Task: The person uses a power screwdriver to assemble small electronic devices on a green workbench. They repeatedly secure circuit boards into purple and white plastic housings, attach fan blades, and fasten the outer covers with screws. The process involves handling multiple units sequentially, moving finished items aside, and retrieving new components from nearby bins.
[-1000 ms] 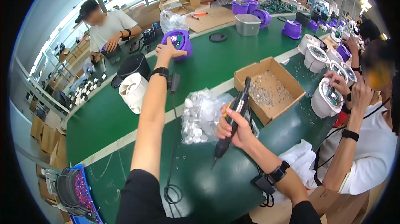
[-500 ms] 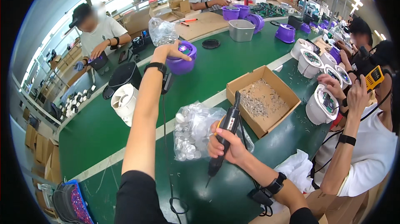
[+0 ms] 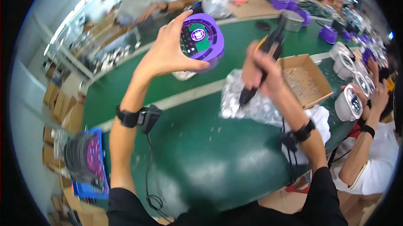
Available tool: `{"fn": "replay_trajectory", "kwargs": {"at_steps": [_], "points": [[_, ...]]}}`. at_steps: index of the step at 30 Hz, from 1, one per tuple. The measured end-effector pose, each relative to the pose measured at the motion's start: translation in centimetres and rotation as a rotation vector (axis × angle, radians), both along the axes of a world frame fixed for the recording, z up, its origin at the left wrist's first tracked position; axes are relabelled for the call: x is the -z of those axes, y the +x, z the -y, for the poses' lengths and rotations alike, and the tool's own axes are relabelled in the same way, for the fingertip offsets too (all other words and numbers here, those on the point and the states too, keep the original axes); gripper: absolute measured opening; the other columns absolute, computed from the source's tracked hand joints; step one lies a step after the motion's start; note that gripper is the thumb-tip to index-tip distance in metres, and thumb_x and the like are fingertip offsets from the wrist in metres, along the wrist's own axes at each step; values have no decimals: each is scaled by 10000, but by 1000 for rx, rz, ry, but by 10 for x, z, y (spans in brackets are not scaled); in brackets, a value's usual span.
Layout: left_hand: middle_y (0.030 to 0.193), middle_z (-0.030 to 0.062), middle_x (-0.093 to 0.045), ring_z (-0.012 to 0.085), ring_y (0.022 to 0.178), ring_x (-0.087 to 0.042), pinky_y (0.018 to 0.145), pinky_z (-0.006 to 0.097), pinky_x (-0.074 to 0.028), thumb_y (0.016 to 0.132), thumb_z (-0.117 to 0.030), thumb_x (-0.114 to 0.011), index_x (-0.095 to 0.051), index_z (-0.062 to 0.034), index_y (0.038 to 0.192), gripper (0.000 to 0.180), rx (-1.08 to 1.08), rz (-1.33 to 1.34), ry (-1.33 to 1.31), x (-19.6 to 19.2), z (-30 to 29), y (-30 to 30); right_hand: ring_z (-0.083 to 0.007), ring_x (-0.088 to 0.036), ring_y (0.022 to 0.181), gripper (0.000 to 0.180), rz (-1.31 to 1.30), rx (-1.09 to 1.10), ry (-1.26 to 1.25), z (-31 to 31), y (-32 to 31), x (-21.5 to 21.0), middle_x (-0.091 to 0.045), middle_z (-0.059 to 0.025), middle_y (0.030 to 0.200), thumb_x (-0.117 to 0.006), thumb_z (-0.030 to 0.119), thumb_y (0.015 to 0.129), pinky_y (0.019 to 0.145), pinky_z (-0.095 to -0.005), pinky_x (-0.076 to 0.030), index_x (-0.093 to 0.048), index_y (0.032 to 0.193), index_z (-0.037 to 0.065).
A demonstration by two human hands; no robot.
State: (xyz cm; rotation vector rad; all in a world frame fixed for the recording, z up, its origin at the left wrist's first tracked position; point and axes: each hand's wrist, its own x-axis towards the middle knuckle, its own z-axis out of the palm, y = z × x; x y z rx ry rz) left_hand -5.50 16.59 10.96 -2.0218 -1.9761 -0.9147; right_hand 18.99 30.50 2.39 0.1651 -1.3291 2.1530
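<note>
My left hand (image 3: 166, 49) grips a purple round housing (image 3: 217, 41) by its rim, raised above the table and tilted so its open face shows. Inside it sits a green circuit board (image 3: 205, 46) with a pale round part in the middle. My right hand (image 3: 265, 72), blurred by motion, is wrapped round a black electric screwdriver (image 3: 273, 45) with a yellow strip; its tip end points down. Below that tip lies a clear plastic bag (image 3: 235, 95) of silvery round pieces.
A cardboard box (image 3: 325, 89) of small metal screws stands right of the bag. White housings (image 3: 347, 104) line the right side, where a co-worker's hands are busy. A blue tray (image 3: 102, 150) sits at lower left. Farther back are a grey bin (image 3: 292, 21) and purple housings (image 3: 327, 35).
My left hand has taken the purple housing off the table and brought it nearer, turned up on edge. My right hand has lifted the screwdriver up and to the right. The view has shifted.
</note>
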Motion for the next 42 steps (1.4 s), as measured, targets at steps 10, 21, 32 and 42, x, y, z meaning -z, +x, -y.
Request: {"fn": "replay_trajectory", "kwargs": {"at_steps": [10,21,32,42], "points": [[1512,298,-401,532,1380,-389,1095,618,-411,621,-485,-893,-361,-80,1550,1144,-612,119,-260,105,221,94,-122,-543,479,206,225,338,407,105,-36,-99,-538,-20,584,-709,168,981,456,-283,-450,-566,895,47],[1442,135,-542,428,1368,-458,1051,544,-424,659,-188,-865,-733,-189,1227,583,-228,-194,66,133,271,73,-124,-536,475,160,105,147,291,166,-52,-58,-548,-33,597,-681,156,1006,468,-287,-454,-593,992,24],[1571,239,-423,441,1483,-359,1205,534,-317,638,-480,-895,-455,-68,1543,1087,-174,117,39,115,271,62,-143,-481,427,133,-23,108,173,151,-56,-48,-505,-50,560,-631,150,1027,449,-312,-450,-567,1015,33],[1534,277,-425,444,1397,-434,1171,476,-381,574,-392,-952,-326,-10,1569,1236,-72,205,-244,106,213,81,-122,-404,363,265,50,309,-102,182,-37,-86,-411,2,495,-557,343,1055,386,-301,-393,-540,999,84]]}}
